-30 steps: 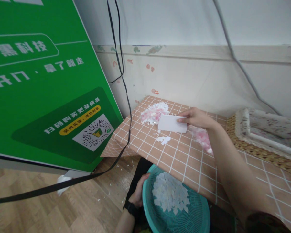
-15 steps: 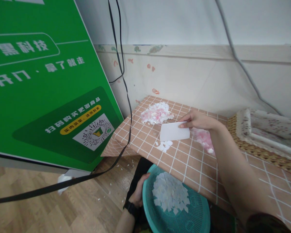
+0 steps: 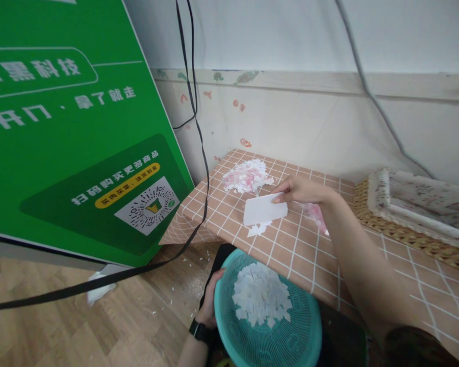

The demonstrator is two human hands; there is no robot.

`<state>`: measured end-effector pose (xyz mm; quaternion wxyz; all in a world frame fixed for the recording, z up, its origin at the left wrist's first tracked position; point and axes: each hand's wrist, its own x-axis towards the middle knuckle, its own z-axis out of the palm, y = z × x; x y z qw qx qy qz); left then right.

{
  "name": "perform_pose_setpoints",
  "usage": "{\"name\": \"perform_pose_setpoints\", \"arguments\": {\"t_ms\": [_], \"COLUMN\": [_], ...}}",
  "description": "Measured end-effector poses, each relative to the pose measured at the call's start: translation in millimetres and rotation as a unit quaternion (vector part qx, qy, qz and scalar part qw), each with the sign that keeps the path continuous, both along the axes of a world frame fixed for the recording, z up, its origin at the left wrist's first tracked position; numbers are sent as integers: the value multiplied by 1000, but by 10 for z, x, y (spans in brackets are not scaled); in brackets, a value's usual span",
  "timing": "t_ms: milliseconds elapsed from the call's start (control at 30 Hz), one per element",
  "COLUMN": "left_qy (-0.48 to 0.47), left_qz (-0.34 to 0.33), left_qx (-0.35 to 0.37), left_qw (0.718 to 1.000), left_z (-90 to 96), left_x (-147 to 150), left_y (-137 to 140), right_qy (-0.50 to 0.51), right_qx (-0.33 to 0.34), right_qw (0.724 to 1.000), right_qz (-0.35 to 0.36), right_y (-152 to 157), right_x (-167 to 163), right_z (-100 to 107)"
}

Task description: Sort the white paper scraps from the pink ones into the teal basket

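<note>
A flat white card, like a scraper (image 3: 263, 210), is pinched in my right hand (image 3: 296, 190), standing tilted on the checked tablecloth. White paper scraps (image 3: 257, 229) lie at its lower edge. Below the table edge, my left hand (image 3: 211, 300) grips the rim of a turquoise plastic basket (image 3: 304, 316), its fingers partly hidden behind the rim. Inside the basket sits a heap of small white paper pieces (image 3: 260, 295). Behind the card, a pile of white and pink scraps (image 3: 247, 176) rests on the cloth. More pink scraps (image 3: 316, 216) show partly behind my right wrist.
A woven basket with floral lining (image 3: 413, 214) stands at the table's right. A large green sign (image 3: 80, 127) fills the left, with a black strap (image 3: 204, 168) hanging in front of the table's left corner. Grey cable (image 3: 371, 92) runs down the wall.
My right hand has moved the card left and slightly nearer the table's front edge, over the loose scraps. The turquoise basket and my left hand sit a little further left in view.
</note>
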<state>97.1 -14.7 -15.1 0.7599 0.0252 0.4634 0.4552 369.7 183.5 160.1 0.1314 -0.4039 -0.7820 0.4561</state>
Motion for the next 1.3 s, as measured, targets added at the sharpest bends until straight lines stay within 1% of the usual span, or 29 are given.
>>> {"name": "perform_pose_setpoints", "arguments": {"t_ms": [67, 167, 267, 400, 467, 567, 667, 800, 900, 967, 1033, 1167, 1233, 1300], "left_qy": [-4, -2, 14, 25, 32, 31, 10, -14, -28, -28, -25, -37, -36, -31], "left_qz": [-1, 25, 36, 45, 39, 32, 40, 48, 49, 47, 47, 37, 34, 33], "left_qx": [14, 42, 39, 52, 57, 64, 82, 82, 82, 88, 95, 109, 120, 128], "left_qw": [1000, 999, 998, 997, 997, 997, 996, 995, 995, 995, 994, 993, 992, 991], "left_z": [-38, -60, -41, 34, 90, 189, 282, 331, 336, 347, 365, 389, 397, 412], "left_x": [-76, -217, -347, -455, -481, -495, -494, -499, -515, -528, -540, -559, -562, -560], "left_y": [-40, -85, -110, -109, -98, -86, -83, -80, -73, -66, -57, -27, -5, 20], "right_qy": [24, 43, 40, 58, 59, 49, 15, -31, -35, -35, -45, -66, -75, -79], "right_qx": [12, 35, 42, 78, 100, 151, 189, 205, 246, 286, 313, 331, 342, 359], "right_qw": [999, 996, 996, 991, 986, 973, 969, 970, 958, 942, 929, 925, 922, 914], "right_qz": [-27, -71, -72, -96, -124, -165, -157, -128, -143, -174, -195, -176, -166, -172], "right_y": [-43, -137, -235, -292, -286, -291, -378, -585, -722, -805, -899, -1121, -1216, -1290], "right_x": [-57, -97, -134, -171, -162, -147, -172, -231, -254, -277, -320, -407, -403, -355], "right_z": [-2, -21, -79, -165, -191, -212, -208, -168, -176, -224, -299, -445, -483, -499]}}
